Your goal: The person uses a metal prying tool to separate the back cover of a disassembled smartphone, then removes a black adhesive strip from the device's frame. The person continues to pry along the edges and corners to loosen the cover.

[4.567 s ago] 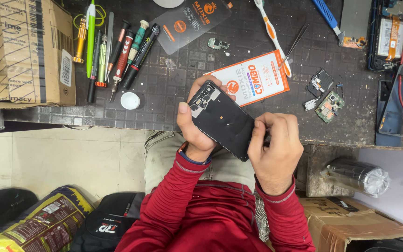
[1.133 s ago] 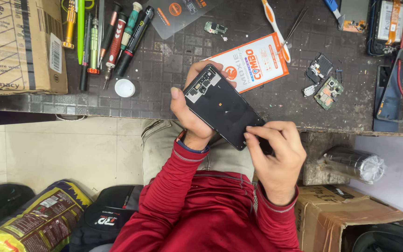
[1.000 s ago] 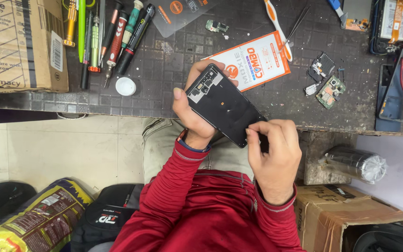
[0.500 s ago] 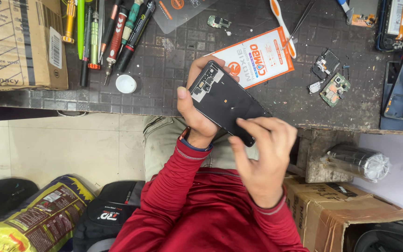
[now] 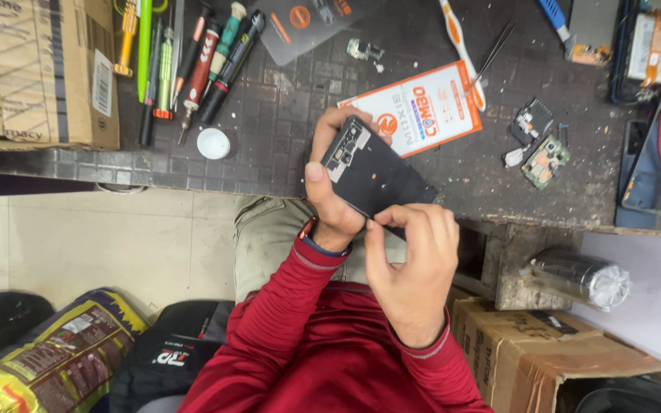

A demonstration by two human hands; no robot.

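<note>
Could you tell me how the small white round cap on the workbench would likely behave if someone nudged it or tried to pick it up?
The white cap looks small and thin, so it is probably very light and would skid easily on the dark bench. It lies flat, so tipping seems unlikely, though on edge it might roll. Its low profile could make it fiddly to pinch.

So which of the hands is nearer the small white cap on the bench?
Left. The left hand grips the dark phone just right of the white cap; the right hand sits lower, farther away.
</note>
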